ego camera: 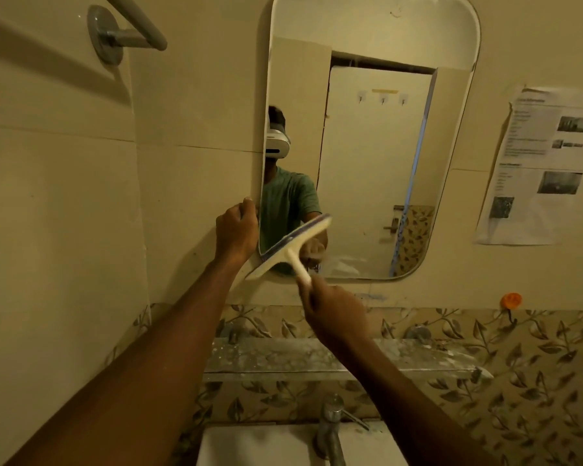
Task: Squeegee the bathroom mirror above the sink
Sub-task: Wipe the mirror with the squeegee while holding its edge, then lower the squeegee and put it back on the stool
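Observation:
A rounded rectangular mirror [377,156] hangs on the cream wall above the sink [249,445]. My right hand [334,314] grips the handle of a cream squeegee [292,247], whose blade lies tilted across the mirror's lower left corner. My left hand [236,230] is closed on the mirror's left edge, fingers curled around the rim. The mirror reflects a person in a green shirt and a white door.
A glass shelf [334,361] juts out below the mirror. A metal tap [330,428] stands at the sink's back. A grey towel bar [128,28] is at upper left, printed paper sheets [546,163] are taped at right, and an orange hook [511,301] sticks to the wall.

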Demonstrator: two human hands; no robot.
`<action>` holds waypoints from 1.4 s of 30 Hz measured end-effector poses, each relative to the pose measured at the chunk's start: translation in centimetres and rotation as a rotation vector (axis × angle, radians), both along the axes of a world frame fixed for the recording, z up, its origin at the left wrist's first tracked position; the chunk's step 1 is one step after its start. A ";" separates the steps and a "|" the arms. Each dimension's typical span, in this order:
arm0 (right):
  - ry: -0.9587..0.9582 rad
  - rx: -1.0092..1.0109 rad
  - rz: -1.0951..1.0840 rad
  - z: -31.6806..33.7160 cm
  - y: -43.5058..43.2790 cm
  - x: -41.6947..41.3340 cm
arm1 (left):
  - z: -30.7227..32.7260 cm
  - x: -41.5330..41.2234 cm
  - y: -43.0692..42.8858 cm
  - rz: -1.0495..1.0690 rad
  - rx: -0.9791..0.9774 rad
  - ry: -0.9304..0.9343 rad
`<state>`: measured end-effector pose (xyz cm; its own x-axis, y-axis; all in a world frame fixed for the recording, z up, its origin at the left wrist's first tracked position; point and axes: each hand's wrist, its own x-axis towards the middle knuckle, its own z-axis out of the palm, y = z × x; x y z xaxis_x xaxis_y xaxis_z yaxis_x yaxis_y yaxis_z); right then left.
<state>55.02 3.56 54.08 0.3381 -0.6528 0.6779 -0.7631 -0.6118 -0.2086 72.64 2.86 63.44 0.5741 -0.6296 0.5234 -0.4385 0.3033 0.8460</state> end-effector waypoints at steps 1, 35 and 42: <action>0.106 -0.046 -0.016 0.1 -0.5 0.2 | 0.0 0.0 0.0 0.002 0.001 0.002; 0.220 0.104 -0.289 -6.4 -5.3 -22.4 | -9.2 -13.7 1.2 0.157 0.163 -0.165; -0.251 0.218 -0.149 -7.4 -3.0 -25.2 | -11.9 -20.4 2.3 0.053 0.194 -0.357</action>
